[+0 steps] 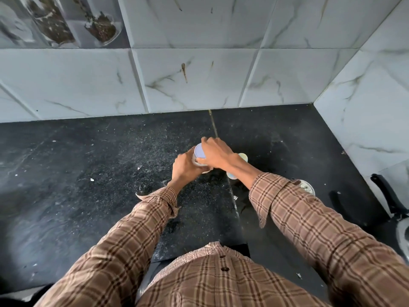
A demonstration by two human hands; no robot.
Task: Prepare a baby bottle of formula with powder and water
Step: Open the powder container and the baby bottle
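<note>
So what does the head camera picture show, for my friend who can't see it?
Two hands grip a small container with a pale blue lid on a black speckled counter: the left hand holds its side and the right hand covers the lid. Behind the right wrist lies a pale, partly hidden object, and white marble tiles line the wall.

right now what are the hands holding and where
A small round container with a pale blue lid: left hand wraps its side, right hand grips the lid's rim from above.

Soft even daylight, my counter (88,173) dark with faint sheen, tiles (199,80) bright, edges bowed, my sleeves (332,229) slightly soft.
</note>
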